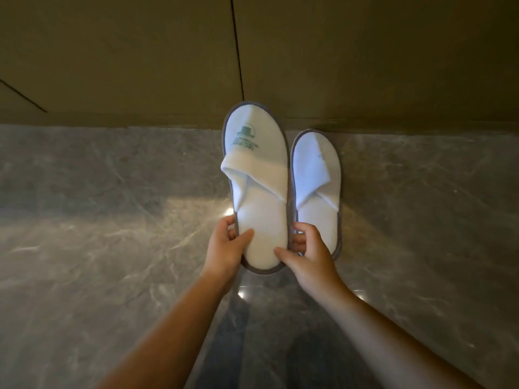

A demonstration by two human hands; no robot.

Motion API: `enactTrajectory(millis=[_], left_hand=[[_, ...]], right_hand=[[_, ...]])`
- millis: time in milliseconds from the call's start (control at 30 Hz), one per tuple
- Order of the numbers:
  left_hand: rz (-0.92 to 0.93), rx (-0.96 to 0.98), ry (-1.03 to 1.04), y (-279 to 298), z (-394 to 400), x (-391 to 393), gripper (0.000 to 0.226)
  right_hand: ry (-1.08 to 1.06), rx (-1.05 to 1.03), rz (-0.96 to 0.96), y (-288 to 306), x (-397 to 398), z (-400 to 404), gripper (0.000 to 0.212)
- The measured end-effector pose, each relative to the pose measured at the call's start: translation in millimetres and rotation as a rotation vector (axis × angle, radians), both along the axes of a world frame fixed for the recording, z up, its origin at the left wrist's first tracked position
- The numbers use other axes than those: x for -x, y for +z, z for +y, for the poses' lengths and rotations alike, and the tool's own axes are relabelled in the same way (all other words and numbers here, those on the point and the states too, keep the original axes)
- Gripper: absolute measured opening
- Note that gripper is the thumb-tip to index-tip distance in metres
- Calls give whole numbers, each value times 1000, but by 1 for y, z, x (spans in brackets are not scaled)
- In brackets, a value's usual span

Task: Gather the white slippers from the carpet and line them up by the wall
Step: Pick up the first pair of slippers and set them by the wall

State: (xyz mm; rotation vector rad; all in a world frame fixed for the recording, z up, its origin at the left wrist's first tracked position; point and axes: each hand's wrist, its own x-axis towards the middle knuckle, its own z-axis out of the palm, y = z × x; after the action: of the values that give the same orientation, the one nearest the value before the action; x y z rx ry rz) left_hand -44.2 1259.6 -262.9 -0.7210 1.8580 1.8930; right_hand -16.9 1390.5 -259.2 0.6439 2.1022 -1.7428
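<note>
An olive panelled wall (pixel 365 51) fills the upper frame, meeting a bare grey marble floor (pixel 98 206) with open room either side. At centre, the left hand (pixel 224 245) and right hand (pixel 311 256) pinch the heel of a white terry slipper with grey trim (pixel 258 164); a matching second slipper (pixel 316 186) lies just beside it, toe to the wall.

We're looking at two white slippers, each edged with a thin grey trim. The left slipper (pixel 258 192) carries a teal-green printed logo on its toe; the right slipper (pixel 316 192) shows plain white with a bluish cast in the shade. Under them we see the floor (pixel 112 220), grey marble with pale veins. At the far side, the wall (pixel 140 51) is olive-brown, crossed by thin dark seams.
</note>
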Motion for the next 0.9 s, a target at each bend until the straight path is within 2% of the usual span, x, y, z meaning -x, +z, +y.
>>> enactTrajectory(millis=[167, 267, 433, 567, 667, 733, 900], left_hand=[[-86, 204, -54, -28, -42, 13, 35], [-123, 339, -104, -41, -59, 11, 39], [-76, 628, -284, -54, -66, 1, 71], [-46, 690, -352, -57, -62, 0, 83], [-30, 673, -362, -60, -64, 3, 86], [-22, 645, -355, -61, -66, 5, 85], [1, 625, -359, -61, -65, 5, 80]], right_hand=[[44, -215, -16, -29, 18, -19, 56], [167, -315, -22, -48, 17, -29, 59], [386, -477, -22, -67, 6, -37, 63], [424, -510, -4, -70, 4, -46, 63], [321, -753, 79, -64, 6, -42, 66], [206, -924, 48, -62, 7, -28, 73], [51, -920, -166, -68, 11, 12, 94]])
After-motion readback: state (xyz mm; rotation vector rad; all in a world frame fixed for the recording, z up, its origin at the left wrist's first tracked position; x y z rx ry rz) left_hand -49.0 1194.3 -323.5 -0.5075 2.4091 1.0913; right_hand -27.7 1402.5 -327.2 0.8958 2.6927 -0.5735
